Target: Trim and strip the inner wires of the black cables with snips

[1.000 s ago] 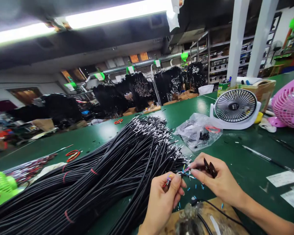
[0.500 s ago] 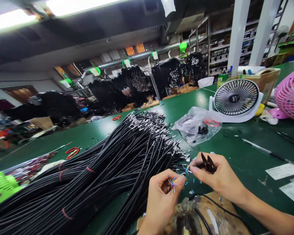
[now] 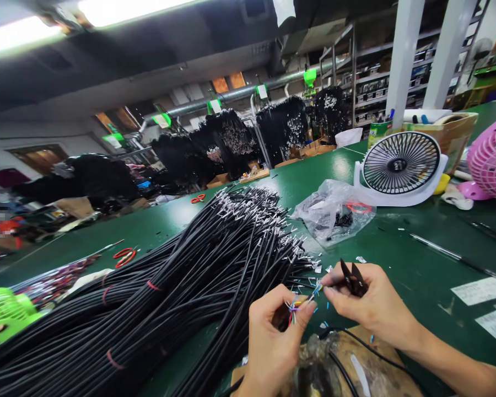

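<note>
My left hand (image 3: 273,336) is closed, pinching a cable end between thumb and forefinger. Thin coloured wires (image 3: 292,313) in red, yellow, purple and white fan out over its fingers. More wires (image 3: 315,290), blue among them, run from this pinch to the fingertips of my right hand (image 3: 378,300), which grip their tips. Tucked in the same right hand is a pair of dark snips (image 3: 353,277), with their two pointed blades sticking up apart. Left of the hands lies a large heap of black cables (image 3: 182,275) with pale stripped ends.
A clear plastic bag (image 3: 333,212) of small black parts lies beyond my hands, beside a white desk fan (image 3: 400,165). A pink fan (image 3: 494,160), a pen (image 3: 438,247) and paper slips (image 3: 481,289) are at right. Orange-handled scissors (image 3: 124,257) rest left on the green table (image 3: 413,298).
My right hand has shifted slightly right and down, still holding the snips. A longer stretch of wires now shows between the two pinches. My left hand has barely moved.
</note>
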{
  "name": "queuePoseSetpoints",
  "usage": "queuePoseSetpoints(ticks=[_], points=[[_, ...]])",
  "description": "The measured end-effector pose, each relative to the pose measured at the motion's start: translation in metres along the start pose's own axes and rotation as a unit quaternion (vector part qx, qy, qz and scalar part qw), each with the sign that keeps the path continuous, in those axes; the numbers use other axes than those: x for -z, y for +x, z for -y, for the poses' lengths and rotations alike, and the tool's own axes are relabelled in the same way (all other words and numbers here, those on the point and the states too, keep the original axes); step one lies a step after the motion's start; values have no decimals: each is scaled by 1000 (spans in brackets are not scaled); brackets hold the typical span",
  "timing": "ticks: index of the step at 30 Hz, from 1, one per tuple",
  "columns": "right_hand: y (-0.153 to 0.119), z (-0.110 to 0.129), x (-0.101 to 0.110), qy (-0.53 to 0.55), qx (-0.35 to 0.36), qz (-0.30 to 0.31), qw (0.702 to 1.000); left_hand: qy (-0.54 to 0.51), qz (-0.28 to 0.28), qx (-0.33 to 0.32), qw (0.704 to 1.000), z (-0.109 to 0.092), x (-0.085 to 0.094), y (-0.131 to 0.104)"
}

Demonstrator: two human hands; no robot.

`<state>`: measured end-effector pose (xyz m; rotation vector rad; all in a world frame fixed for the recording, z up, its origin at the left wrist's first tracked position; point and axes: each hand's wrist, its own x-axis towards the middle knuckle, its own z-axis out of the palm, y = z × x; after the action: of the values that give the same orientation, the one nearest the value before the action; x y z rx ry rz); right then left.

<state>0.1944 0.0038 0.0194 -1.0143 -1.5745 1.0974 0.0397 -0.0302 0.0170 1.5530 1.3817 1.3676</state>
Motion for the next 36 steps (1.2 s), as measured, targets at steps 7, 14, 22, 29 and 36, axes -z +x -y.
queuePoseSetpoints(ticks=[7,14,22,29,36], points=[[1,2,2,-24,24,-11,999,58,18,-43,997,5,5,2],[0,3,2,-43,38,7,998,111,9,-105,988,10,7,1],[-4,4,-1,-111,92,-8,990,143,-12,-192,971,12,6,-1],[-3,3,-3,-98,56,-6,994,184,-48,-298,935,16,3,-4],[0,-2,-6,-7,-79,41,996,197,-95,-418,882,22,-1,-2]])
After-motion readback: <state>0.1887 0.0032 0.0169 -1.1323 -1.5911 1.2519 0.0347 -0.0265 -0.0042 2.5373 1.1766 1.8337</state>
